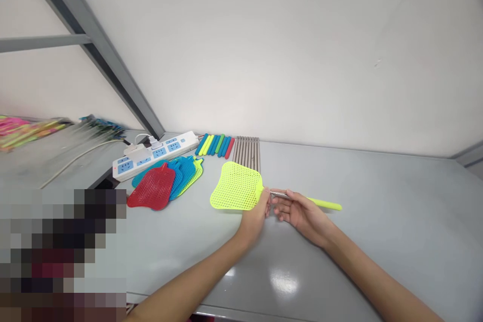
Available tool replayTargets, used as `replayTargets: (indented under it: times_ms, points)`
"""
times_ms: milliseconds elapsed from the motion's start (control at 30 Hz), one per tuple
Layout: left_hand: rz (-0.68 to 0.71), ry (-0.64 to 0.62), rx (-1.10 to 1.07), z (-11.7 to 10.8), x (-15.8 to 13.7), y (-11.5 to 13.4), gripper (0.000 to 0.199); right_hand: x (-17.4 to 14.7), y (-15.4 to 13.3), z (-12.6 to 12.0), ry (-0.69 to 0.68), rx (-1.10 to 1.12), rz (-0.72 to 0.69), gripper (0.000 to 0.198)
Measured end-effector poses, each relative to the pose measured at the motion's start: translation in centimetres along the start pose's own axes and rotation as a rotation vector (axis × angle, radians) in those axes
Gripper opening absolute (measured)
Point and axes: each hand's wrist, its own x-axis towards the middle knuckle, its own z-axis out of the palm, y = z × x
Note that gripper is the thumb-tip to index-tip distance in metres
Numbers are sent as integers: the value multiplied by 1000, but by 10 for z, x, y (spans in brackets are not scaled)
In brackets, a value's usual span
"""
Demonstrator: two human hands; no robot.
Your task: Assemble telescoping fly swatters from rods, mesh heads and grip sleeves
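Observation:
A yellow-green fly swatter (237, 186) lies across both my hands above the table, its mesh head to the left. Its neck, where the metal rod (279, 194) meets the head, is pinched in my left hand (255, 215). My right hand (304, 215) is turned palm up, with the thumb along the rod and the fingers loosely curled beneath. Past that hand, the yellow handle (326, 205) sticks out to the right. Part of the rod is hidden by my right hand.
Red, blue and yellow swatter heads (153, 188) overlap at the left, by a white power strip (156, 155) with plugs in it. Coloured handles (215, 145) and a row of metal rods (247, 150) lie near the wall. More swatters (33, 128) rest at far left.

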Motion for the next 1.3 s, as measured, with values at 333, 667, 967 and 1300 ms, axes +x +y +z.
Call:
replayTargets:
  times_ms: [333,667,967,1300]
  points:
    - [-45,46,-62,4,-2,1,31,2,9,11,40,2,-115,24]
    - [-25,-113,-22,6,-8,7,38,2,16,10,94,-113,-187,17]
    - [-73,-113,23,8,-8,-1,39,7,21,7,174,-53,-218,20]
    - [-82,-55,41,9,-8,2,38,8,17,12,172,-5,-246,20]
